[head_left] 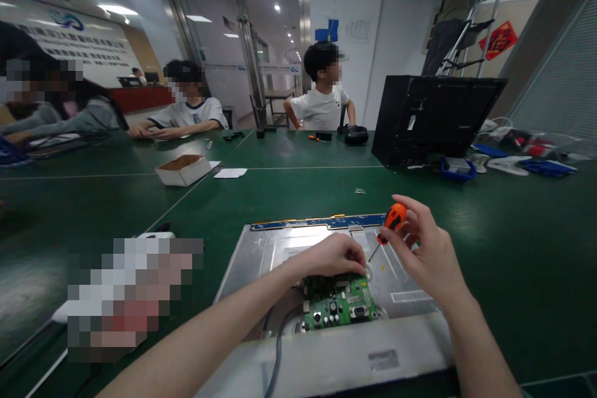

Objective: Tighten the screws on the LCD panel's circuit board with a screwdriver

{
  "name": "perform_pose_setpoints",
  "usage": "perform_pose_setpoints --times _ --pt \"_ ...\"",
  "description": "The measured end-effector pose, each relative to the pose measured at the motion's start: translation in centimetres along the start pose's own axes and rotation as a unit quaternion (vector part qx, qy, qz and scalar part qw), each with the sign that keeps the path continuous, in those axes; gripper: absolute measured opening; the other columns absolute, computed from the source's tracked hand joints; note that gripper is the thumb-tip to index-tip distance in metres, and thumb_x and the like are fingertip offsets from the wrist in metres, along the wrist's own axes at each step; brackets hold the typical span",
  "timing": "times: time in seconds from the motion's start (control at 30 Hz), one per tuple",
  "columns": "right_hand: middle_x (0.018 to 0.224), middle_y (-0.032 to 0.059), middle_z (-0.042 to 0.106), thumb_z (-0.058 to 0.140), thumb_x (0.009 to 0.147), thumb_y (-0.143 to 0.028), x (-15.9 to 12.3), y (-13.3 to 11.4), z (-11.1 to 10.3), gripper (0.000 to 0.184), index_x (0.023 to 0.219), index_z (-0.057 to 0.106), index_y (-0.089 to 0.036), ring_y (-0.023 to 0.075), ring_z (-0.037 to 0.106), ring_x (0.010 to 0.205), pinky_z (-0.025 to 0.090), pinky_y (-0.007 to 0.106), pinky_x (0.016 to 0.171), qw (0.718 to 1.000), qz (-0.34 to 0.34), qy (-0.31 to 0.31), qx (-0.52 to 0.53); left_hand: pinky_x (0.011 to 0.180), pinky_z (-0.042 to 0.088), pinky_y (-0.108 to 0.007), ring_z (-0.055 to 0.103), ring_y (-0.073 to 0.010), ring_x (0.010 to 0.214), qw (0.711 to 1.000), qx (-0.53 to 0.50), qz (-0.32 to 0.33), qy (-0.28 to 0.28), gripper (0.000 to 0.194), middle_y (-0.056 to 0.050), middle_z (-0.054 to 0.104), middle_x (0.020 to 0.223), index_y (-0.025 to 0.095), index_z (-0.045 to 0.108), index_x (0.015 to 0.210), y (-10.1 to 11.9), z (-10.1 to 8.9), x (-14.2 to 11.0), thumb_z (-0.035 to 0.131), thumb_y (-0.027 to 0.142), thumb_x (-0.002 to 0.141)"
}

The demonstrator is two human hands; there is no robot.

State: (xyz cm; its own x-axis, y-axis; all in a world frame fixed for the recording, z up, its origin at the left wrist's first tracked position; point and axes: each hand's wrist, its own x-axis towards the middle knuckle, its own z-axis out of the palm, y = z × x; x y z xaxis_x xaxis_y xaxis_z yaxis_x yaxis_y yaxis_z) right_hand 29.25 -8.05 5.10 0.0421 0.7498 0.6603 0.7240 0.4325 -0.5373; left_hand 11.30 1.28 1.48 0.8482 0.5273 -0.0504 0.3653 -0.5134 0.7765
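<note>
In front of me lies a flat display panel (408, 266) with its silvery metal back facing up. A green circuit board (338, 311) sits on it, and a narrow blue circuit strip (298, 224) runs along its far edge. My right hand (431, 249) grips an orange-and-black screwdriver (396, 216) by the handle, its thin shaft slanting down toward the panel near my left fingers. Curled at the far right corner of the green board, my left hand (333, 255) has its fingertips pressed together. Whatever they pinch, if anything, is hidden.
A grey cable (278, 348) crosses the panel's near side. On the green table (298, 189) are an open cardboard box (184, 171), white paper (231, 173), a black monitor housing (433, 118) and a blue tray (457, 168). People sit across the table.
</note>
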Motion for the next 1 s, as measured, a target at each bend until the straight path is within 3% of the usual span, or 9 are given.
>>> perform_pose_setpoints --times 0.43,1.0 --pt "0.085 -0.0011 0.067 0.060 0.094 -0.033 -0.02 0.09 -0.04 0.042 0.132 0.046 -0.024 0.0095 0.059 0.053 0.049 0.019 0.049 1.000 -0.018 -0.003 0.002 0.065 0.040 -0.019 0.058 -0.0116 0.068 0.995 0.045 0.085 0.005 0.005 -0.001 0.068 0.073 0.016 0.080 0.085 -0.71 -0.11 -0.05 0.077 0.013 0.082" --pt "0.081 -0.0016 0.066 0.057 0.095 -0.031 -0.18 -0.16 0.21 0.041 0.133 0.046 -0.024 0.0106 0.059 0.053 0.050 0.023 0.053 0.999 -0.008 -0.031 -0.002 0.065 0.041 -0.020 0.060 -0.0126 0.069 0.995 0.049 0.088 0.017 0.001 -0.001 0.068 0.073 0.014 0.077 0.081 -0.89 -0.07 -0.01 0.077 0.013 0.081"
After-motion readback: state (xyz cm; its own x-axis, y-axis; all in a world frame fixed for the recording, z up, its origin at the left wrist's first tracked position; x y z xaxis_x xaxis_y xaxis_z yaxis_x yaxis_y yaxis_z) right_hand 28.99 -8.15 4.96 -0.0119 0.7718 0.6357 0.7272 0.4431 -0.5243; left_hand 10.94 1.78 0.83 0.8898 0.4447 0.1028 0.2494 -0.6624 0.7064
